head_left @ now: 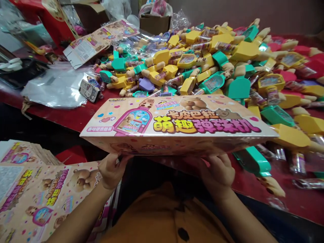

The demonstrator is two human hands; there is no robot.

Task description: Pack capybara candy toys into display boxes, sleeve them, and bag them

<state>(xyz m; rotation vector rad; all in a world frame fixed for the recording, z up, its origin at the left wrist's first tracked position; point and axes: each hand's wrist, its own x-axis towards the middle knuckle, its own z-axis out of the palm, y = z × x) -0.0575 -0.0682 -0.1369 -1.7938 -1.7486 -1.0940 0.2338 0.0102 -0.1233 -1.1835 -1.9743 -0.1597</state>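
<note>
Two hands are closed on one pink printed box [177, 125], held flat at chest height above the near edge of the red counter [73, 118]. Left hand [111, 170] grip pinches the box's near left underside; right hand [220, 172] grip is curled under the near right side. Piled yellow and green toys [215, 67] are spread behind it. Flat box blanks [45, 195] are stacked lower left
</note>
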